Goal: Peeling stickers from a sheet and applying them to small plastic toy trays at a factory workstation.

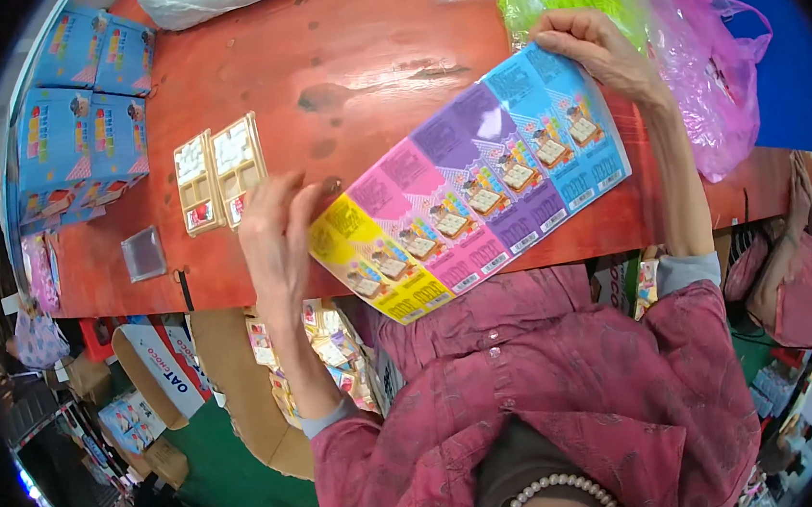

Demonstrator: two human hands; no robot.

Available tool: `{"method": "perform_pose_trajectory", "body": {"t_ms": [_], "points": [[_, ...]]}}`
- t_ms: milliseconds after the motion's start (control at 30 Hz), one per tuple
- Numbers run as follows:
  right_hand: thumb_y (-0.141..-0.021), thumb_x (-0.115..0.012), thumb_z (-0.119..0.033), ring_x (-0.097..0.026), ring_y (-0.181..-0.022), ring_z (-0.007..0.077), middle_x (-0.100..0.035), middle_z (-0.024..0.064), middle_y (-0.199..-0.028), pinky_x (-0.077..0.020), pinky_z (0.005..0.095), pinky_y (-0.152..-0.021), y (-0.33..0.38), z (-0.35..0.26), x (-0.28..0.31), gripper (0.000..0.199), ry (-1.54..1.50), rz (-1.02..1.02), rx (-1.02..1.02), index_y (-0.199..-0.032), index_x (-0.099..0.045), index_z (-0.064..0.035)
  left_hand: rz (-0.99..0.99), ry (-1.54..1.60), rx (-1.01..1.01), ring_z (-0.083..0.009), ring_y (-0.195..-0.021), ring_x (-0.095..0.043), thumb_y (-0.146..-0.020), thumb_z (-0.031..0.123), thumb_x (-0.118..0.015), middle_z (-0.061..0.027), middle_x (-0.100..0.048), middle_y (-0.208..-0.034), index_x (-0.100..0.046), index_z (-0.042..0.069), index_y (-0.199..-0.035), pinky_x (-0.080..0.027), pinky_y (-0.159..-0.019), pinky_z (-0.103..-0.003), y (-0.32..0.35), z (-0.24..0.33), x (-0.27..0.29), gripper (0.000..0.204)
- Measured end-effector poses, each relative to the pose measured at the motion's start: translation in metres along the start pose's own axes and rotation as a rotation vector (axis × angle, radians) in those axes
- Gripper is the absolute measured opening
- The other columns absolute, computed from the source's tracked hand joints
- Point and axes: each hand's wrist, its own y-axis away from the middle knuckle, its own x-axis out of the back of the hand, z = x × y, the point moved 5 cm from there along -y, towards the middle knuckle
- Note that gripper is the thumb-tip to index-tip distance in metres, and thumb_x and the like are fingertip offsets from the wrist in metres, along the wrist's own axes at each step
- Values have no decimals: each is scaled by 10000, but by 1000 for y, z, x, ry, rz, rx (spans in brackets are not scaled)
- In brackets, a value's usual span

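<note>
Holds a printed sheet (pixel 468 190) of yellow, pink, purple and blue panels slantwise over the near edge of the red bench (pixel 264 63). Pinches its blue end between the fingers of the right hand (pixel 606 57). Curls the left hand (pixel 273 225) at the yellow end with fingers narrowly bent; cannot tell whether gripping there. Could crease the sheet by pulling unevenly, or drop the yellow end through a loose hold. Farther out, could jostle two partitioned trays (pixel 196 192) by swinging leftward, or snag the pink plastic bag (pixel 716 101) at right. Beyond, see stacked blue boxes (pixel 63 139).
</note>
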Motion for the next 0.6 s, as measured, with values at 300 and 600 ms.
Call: {"method": "perform_pose_trajectory", "body": {"t_ms": [300, 600], "points": [[-836, -595, -204, -546, -728, 143, -582, 60, -786, -432, 269, -658, -35, -53, -13, 254, 454, 277, 205, -980, -576, 5, -448, 812, 353, -41, -601, -527, -786, 81, -635, -18, -620, -716, -591, 13, -798, -409, -543, -185, -24, 25, -45, 82], [-638, -731, -446, -200, -1310, 409, -217, 289, -1387, -244, 513, -1039, 22, -70, -144, 1030, 530, 147, 246, -1366, -192, 44, -183, 1018, 507, -82, -631, -598, -751, -1, -668, -53, -636, -715, -543, 10, -902, -474, -589, -193, -15, 20, -17, 196]]}}
